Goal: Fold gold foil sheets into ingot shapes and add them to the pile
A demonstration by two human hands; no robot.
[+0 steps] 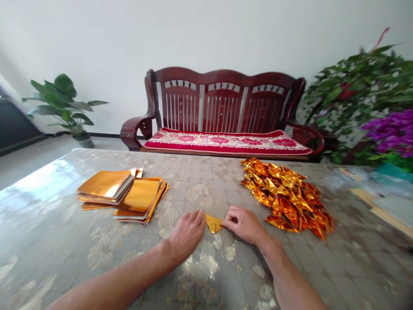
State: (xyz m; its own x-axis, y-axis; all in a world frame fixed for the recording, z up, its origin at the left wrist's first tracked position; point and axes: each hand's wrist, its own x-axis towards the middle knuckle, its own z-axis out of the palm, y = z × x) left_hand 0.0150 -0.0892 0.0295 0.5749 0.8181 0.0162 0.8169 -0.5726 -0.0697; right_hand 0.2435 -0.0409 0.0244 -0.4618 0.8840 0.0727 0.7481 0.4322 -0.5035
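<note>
A small folded piece of gold foil paper [214, 224] lies near the middle of the table, creased into a narrow shape with a flap at its front. My left hand [187, 231] is closed over its left end, fingers pressed together and pointing forward. At the opposite end, my right hand [243, 223] pinches the tip between thumb and curled fingers. Stacks of flat gold foil sheets [138, 195] sit to the left of my hands. On the right is a heap of folded gold foil ingots [284, 191], shiny and pointed, close to my right hand.
The table [129, 254] has a glossy floral cover. Clear plastic packaging [350, 176] and flat boards [383, 211] lie at its right side, beside purple flowers [392, 133]. A dark wooden bench [222, 103] stands behind the far edge, with a potted plant [66, 105] at left.
</note>
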